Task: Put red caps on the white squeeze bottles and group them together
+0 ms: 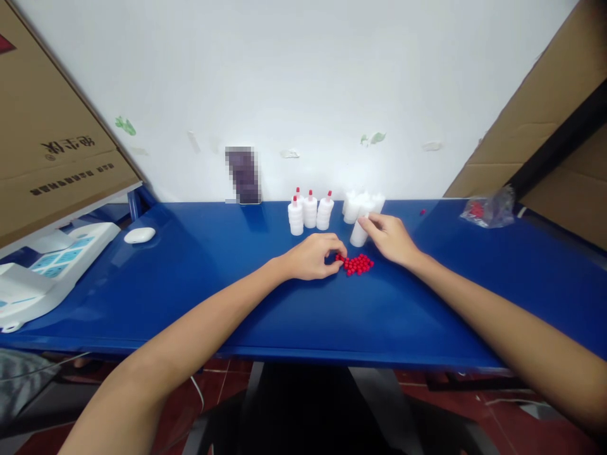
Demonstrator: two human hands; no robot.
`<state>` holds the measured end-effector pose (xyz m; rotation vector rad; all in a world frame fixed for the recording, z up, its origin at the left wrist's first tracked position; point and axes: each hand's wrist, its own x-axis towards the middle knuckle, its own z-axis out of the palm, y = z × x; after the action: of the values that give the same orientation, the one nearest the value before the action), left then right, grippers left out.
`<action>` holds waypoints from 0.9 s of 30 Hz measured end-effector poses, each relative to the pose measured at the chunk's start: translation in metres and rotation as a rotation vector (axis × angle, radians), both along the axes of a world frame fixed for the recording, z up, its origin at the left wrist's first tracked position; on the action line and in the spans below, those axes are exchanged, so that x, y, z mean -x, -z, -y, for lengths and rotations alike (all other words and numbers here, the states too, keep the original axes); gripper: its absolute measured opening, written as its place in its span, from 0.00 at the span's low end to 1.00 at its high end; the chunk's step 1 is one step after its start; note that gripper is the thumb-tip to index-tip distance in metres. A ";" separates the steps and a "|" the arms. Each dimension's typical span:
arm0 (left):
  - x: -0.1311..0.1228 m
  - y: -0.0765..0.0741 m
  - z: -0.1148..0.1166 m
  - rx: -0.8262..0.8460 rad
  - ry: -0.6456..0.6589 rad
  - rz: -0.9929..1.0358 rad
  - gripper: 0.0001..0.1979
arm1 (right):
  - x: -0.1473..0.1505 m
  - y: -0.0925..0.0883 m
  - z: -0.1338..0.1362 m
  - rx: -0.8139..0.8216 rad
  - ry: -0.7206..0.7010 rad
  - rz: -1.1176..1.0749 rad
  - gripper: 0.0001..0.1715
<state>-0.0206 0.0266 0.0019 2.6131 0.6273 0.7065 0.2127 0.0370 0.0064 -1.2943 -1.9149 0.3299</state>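
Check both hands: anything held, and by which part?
Right hand: a white bottle, held near its top. Left hand: at the red caps; whether it grips one can't be told.

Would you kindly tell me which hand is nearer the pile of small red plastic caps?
Left: the left hand is at the left edge of the pile, while the right hand is behind and to its right, holding a white cylindrical plastic bottle.

Blue table (303,322): bottles (310,212), red caps (359,265).

Smooth plastic bottles (310,213), red caps (359,265) probably plastic, glossy blue tabletop (303,322), matt brown cardboard (42,101)
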 end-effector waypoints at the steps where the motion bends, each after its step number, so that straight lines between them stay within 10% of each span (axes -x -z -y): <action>1: 0.000 0.000 0.000 -0.001 -0.001 -0.004 0.06 | 0.000 0.000 0.000 -0.003 -0.001 -0.002 0.28; 27: 0.001 0.001 0.000 0.008 0.000 0.026 0.07 | -0.001 0.003 -0.003 0.020 -0.025 -0.003 0.29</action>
<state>-0.0221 0.0262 0.0007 2.5922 0.6214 0.7349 0.2134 0.0395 0.0037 -1.2826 -1.9309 0.3643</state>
